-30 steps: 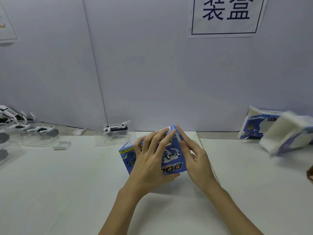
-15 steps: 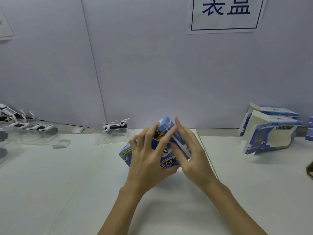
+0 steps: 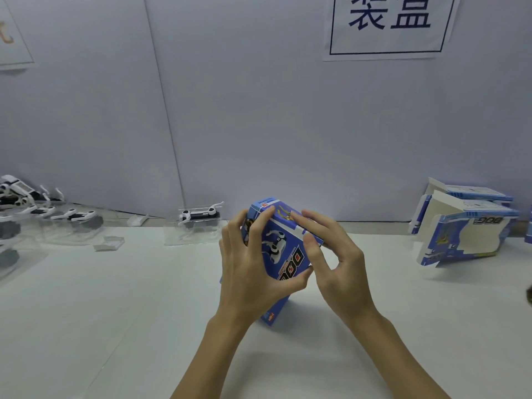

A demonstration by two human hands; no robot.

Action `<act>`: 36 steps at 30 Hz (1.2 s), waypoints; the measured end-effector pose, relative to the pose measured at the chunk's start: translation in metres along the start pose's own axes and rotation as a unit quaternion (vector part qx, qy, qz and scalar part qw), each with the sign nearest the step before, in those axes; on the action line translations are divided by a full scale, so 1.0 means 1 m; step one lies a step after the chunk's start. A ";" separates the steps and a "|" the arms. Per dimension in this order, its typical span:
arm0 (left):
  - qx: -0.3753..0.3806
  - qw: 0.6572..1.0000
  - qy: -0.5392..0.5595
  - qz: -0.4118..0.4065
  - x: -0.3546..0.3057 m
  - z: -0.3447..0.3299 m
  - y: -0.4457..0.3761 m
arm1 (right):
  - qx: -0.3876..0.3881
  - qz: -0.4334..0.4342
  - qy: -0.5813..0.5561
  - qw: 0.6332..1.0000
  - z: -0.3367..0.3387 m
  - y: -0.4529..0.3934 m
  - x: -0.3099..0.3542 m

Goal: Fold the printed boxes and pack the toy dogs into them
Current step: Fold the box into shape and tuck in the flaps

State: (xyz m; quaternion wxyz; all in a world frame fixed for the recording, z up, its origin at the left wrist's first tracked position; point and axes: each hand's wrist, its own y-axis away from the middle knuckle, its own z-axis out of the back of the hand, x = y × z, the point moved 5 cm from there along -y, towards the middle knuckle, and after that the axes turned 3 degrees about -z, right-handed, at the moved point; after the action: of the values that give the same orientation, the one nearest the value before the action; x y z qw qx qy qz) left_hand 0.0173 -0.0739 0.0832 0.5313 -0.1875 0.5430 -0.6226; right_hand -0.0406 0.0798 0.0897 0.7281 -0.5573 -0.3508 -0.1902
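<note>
Your two hands close on a blue printed box (image 3: 283, 249) stood on end, tilted, at the middle of the white table (image 3: 121, 312), its lower corner down near the tabletop. Your left hand (image 3: 249, 272) wraps the box's left side and front, fingers curled over the upper edge and thumb tucked under the printed "DOG" face; your right hand (image 3: 338, 269) pinches the box's upper right edge between thumb and bent fingers. To your right, near the wall, two part-folded printed boxes (image 3: 463, 231) stand open, one just behind the other. To your left, a toy dog (image 3: 200, 216) sits in a clear plastic tray beside the wall, well apart from the box, and more toy dogs (image 3: 72, 216) in clear trays line the far left edge. A paper sign (image 3: 388, 24) with two large characters hangs on the wall above
</note>
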 end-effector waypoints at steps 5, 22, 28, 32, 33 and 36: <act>-0.001 1.000 0.007 -0.006 0.003 0.001 0.000 | 0.018 0.031 0.089 0.995 0.001 0.001 0.000; -0.003 0.999 -0.031 -0.041 -0.001 -0.004 0.000 | 0.001 -0.007 0.010 1.000 0.002 -0.003 -0.001; 0.009 0.999 -0.027 -0.039 -0.007 -0.007 0.000 | -0.016 -0.068 -0.066 0.995 0.010 -0.005 -0.003; 0.003 0.999 -0.032 -0.036 -0.008 -0.008 0.001 | 0.001 -0.097 -0.095 0.991 0.009 -0.007 -0.005; 0.001 0.999 -0.033 -0.033 -0.008 -0.008 0.001 | 0.008 -0.101 -0.098 0.990 0.009 -0.007 -0.005; -0.004 0.999 -0.036 -0.028 -0.006 -0.009 0.001 | 0.038 -0.108 -0.095 0.989 0.011 -0.008 -0.005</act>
State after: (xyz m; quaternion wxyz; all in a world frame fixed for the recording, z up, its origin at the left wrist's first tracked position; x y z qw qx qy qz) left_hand 0.0132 -0.0640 0.0811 0.5324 -0.2268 0.5202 -0.6281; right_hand -0.0529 0.0868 0.0930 0.6872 -0.5039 -0.4833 -0.2005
